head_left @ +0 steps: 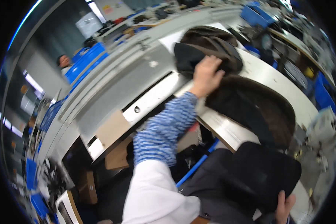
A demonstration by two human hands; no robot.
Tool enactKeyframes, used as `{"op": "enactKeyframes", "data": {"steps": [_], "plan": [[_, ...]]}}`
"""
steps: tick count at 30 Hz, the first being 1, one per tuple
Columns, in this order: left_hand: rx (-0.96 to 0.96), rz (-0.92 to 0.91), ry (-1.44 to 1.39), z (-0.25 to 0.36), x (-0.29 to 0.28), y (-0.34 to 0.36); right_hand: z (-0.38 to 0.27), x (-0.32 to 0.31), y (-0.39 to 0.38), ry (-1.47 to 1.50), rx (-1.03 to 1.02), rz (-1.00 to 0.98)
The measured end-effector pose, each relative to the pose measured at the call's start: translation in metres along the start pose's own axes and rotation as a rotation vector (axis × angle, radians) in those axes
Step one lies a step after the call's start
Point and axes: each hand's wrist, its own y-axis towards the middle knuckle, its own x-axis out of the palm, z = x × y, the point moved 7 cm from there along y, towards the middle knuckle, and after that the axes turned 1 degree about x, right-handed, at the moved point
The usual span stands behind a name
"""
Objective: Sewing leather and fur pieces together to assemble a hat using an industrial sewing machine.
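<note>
My left hand (pixel 208 74), in a blue-and-white striped cuff, rests on a pile of dark brown, furry-looking cloth pieces (pixel 209 36) with black parts. Its fingers look apart, though motion blurs them. Just right of that hand, another dark brown and black piece (pixel 274 106) lies across the table and hangs over its near edge. On my lap lies a black cloth piece (pixel 265 171) with rounded corners. At the lower right, the fingers of my right hand (pixel 285 205) pinch its edge; the rest of that hand is mostly cut off.
The pale worktable (pixel 265 69) curves around the pile, with a grey metal plate (pixel 127 89) set in at left. Cardboard (pixel 88 186) shows below it. Blue bins (pixel 255 15) stand at the back right. A person (pixel 64 61) is beyond a blue panel (pixel 86 61) at far left.
</note>
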Motion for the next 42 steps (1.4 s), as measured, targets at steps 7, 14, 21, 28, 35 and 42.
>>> {"op": "enactKeyframes", "data": {"steps": [7, 14, 21, 28, 35, 42], "plan": [[-0.157, -0.435, -0.728, 0.139, -0.046, -0.001, -0.023, 0.029, 0.031, 0.244, -0.006, -0.034], [-0.004, -0.963, -1.152, 0.270, -0.035, -0.063, -0.050, 0.019, 0.008, 0.101, -0.316, -0.305], [-0.562, -1.258, -1.320, 0.260, -0.040, -0.057, -0.066, 0.009, 0.017, 0.097, -0.322, -0.076], [-0.804, -1.247, -1.064, 0.196, -0.026, -0.026, -0.039, 0.060, 0.097, 0.730, 0.052, -0.356], [-0.715, -1.268, -0.818, 0.185, -0.029, -0.024, -0.029, 0.078, 0.128, 0.757, 0.021, -0.345], [-0.665, -1.338, -0.829, 0.164, -0.064, 0.005, -0.037, 0.049, 0.156, 0.232, -0.335, 0.076]]}}
